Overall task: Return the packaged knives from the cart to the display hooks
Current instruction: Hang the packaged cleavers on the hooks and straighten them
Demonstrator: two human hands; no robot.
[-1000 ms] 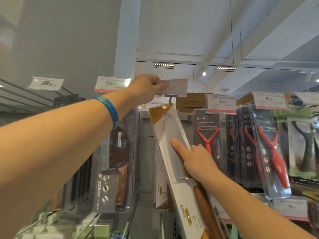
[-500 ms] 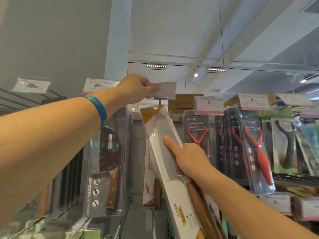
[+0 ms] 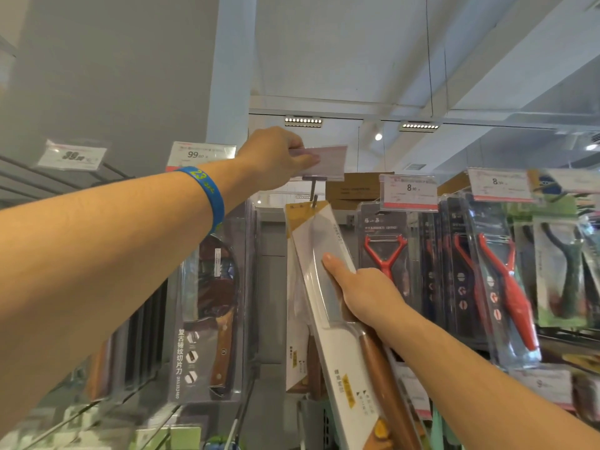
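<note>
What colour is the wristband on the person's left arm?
The wristband is blue with yellow-green print, clearest in the head view.

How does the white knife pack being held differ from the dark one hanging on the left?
The white knife pack is tilted, gripped by the right hand; the dark knife pack hangs upright. The white one's card is white and gold; the dark one's is grey. Its blade is dark, the white pack's pale. Both have wooden handles.
</note>
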